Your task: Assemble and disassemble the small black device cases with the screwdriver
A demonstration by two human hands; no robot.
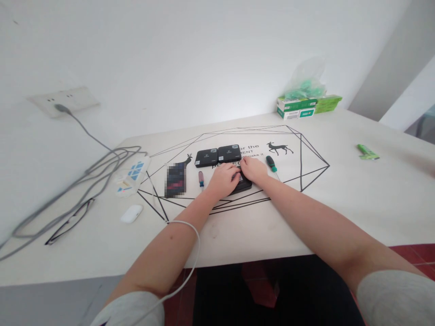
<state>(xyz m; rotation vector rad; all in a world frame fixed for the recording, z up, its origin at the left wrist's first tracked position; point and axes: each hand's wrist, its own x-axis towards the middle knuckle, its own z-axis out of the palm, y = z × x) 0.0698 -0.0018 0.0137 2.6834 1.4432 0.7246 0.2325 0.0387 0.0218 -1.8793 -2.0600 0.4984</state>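
Note:
My left hand (223, 179) and my right hand (254, 170) meet over a small black box (244, 184) lying on the white table (356, 199); both curl their fingers onto it. Two more black boxes (206, 157) (229, 153) lie side by side just behind the hands. A screwdriver with a dark red handle (201, 178) lies left of my left hand. A green-handled screwdriver (271, 164) lies right of my right hand.
A blurred dark object (175, 180), a power strip (132, 175) with grey cables, glasses (70, 222) and a white case (131, 213) lie at the left. Green boxes with a plastic bag (307, 102) stand at the back wall. A green lighter (367, 151) lies far right.

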